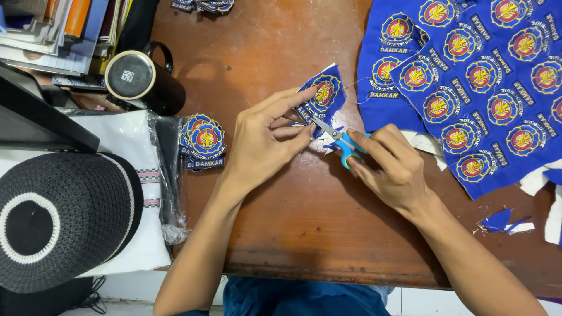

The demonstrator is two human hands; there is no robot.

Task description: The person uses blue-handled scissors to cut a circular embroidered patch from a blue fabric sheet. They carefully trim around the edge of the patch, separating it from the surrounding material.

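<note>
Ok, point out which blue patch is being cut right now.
The patch pinched in the left hand, with the scissors in the right hand at its edge. The others lie untouched: a cut stack and the uncut sheet.

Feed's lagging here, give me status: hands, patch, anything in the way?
Left hand pinching blue patch. Right hand working blue scissors at its edge. Fabric scraps aside, nothing in the way.
</note>
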